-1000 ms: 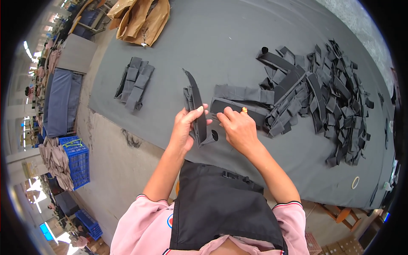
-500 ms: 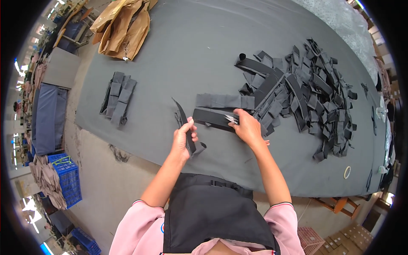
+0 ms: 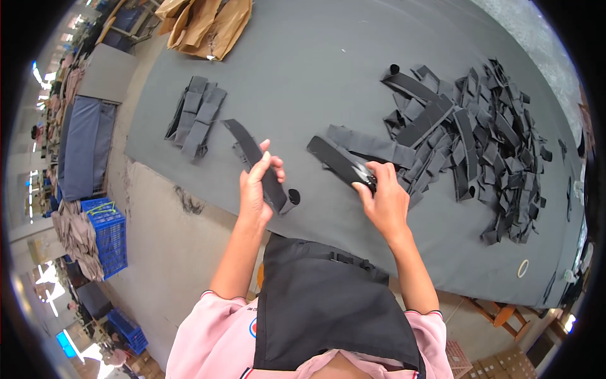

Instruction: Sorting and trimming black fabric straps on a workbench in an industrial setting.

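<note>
My left hand (image 3: 254, 189) is closed on a dark grey fabric strip (image 3: 243, 140) that slants across the palm. The strip's near end curls into a loop below the fingers. My right hand (image 3: 388, 201) pinches another dark strip (image 3: 333, 158), with small thread snips (image 3: 365, 174) tucked in the same grip, blades lying over the strip. Just beyond, a folded grey strip (image 3: 372, 144) lies on the table, partly covered by the held one. A large heap of similar strips (image 3: 499, 151) spreads out to the right of my right hand.
The grey-covered table (image 3: 303, 82) carries a small stack of strips (image 3: 201, 117) at left and crumpled brown paper (image 3: 214, 28) at the far left. A tape ring (image 3: 522, 268) lies near the right front edge. Clear plastic sheeting (image 3: 524, 35) lies far right. A blue crate (image 3: 107, 237) stands beyond the left edge.
The left hand has moved left with its strip, the strip's far end swinging left. The strip in the right hand has turned, its far end now pointing further away. The whole view has shifted slightly.
</note>
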Demonstrator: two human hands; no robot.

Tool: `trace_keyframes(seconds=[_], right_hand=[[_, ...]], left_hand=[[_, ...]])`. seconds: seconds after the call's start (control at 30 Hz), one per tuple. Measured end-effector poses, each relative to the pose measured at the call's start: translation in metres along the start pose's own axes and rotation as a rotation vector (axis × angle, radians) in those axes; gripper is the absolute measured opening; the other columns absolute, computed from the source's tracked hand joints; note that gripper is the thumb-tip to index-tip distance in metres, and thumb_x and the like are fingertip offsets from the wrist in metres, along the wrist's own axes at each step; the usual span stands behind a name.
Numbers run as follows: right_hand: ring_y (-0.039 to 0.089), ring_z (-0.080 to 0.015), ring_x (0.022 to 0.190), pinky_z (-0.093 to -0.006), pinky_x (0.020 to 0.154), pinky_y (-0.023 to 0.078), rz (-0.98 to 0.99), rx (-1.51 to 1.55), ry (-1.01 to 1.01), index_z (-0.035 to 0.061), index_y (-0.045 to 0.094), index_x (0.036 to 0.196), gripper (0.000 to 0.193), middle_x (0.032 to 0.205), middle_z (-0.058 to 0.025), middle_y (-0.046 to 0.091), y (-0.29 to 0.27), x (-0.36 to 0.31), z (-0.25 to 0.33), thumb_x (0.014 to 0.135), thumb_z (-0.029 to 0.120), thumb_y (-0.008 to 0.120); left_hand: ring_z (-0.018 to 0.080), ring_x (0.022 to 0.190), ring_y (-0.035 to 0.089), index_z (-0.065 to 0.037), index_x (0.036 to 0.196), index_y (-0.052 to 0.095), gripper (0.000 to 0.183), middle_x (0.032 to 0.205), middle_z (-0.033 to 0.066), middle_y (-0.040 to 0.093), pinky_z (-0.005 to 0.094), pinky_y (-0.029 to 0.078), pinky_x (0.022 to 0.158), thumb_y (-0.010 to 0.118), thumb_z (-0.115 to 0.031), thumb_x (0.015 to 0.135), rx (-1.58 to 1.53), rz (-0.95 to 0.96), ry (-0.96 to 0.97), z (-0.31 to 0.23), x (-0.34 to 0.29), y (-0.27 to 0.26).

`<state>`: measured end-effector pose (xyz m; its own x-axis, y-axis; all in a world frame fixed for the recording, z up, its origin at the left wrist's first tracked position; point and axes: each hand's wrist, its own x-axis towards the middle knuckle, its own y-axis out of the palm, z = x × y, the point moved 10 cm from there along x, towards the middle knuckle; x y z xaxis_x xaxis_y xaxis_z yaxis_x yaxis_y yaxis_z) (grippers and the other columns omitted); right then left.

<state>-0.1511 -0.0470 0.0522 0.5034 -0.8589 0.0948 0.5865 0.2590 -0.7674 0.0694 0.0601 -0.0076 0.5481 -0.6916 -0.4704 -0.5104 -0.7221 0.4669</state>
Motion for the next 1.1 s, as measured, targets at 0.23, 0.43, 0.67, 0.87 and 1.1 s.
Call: trace_keyframes(seconds=[0.23,0.43,0.67,0.87,1.1], right_hand=[[0.059,-0.0207,0.069,-0.0346,0.057,0.045,0.094,-0.113,-0.406,0.0078,0.053,0.086,0.019,0.083,-0.0062,0.049,0.055,0.010,0.068,0.071,0.008,0.065],[0.059,-0.0205,0.068,-0.0351,0.056,0.044,0.162,-0.130,-0.399,0.0079,0.053,0.085,0.019,0.082,-0.0058,0.050,0.093,0.007,0.063,0.070,0.009,0.065],[0.056,-0.0243,0.066,-0.0334,0.056,0.045,0.030,0.002,-0.115,0.0098,0.057,0.096,0.028,0.085,-0.0053,0.053,0.016,-0.042,0.011,0.071,0.013,0.070],[0.055,-0.0205,0.064,-0.0323,0.056,0.042,0.002,-0.059,-0.302,0.0084,0.056,0.090,0.026,0.082,-0.0053,0.050,0.029,-0.015,0.056,0.068,0.009,0.069],[0.057,-0.0165,0.062,-0.0304,0.056,0.044,-0.014,-0.129,-0.512,0.0078,0.053,0.081,0.015,0.080,-0.0047,0.050,0.085,0.008,0.098,0.069,0.010,0.061]], left_hand=[[0.0140,0.065,0.052,-0.004,0.126,0.043,0.039,0.080,0.0067,0.055,0.0274,0.044,0.058,0.054,-0.017,0.091,0.028,0.007,0.025,-0.012,-0.011,0.005],[0.0140,0.064,0.052,-0.006,0.127,0.043,0.041,0.081,0.0061,0.056,0.0268,0.044,0.058,0.055,-0.018,0.091,0.014,0.007,0.015,-0.017,-0.015,0.003],[0.0141,0.066,0.052,-0.005,0.126,0.044,0.039,0.083,0.0065,0.055,0.0264,0.044,0.059,0.055,-0.018,0.091,-0.016,-0.025,0.038,-0.026,-0.005,-0.025],[0.0156,0.065,0.051,-0.006,0.125,0.045,0.039,0.081,0.0068,0.055,0.0275,0.043,0.059,0.056,-0.019,0.090,-0.024,-0.011,0.005,-0.019,-0.010,-0.012],[0.0149,0.066,0.051,-0.007,0.126,0.044,0.039,0.082,0.0057,0.054,0.0274,0.043,0.059,0.056,-0.018,0.090,-0.011,-0.011,0.023,-0.021,-0.017,-0.015]])
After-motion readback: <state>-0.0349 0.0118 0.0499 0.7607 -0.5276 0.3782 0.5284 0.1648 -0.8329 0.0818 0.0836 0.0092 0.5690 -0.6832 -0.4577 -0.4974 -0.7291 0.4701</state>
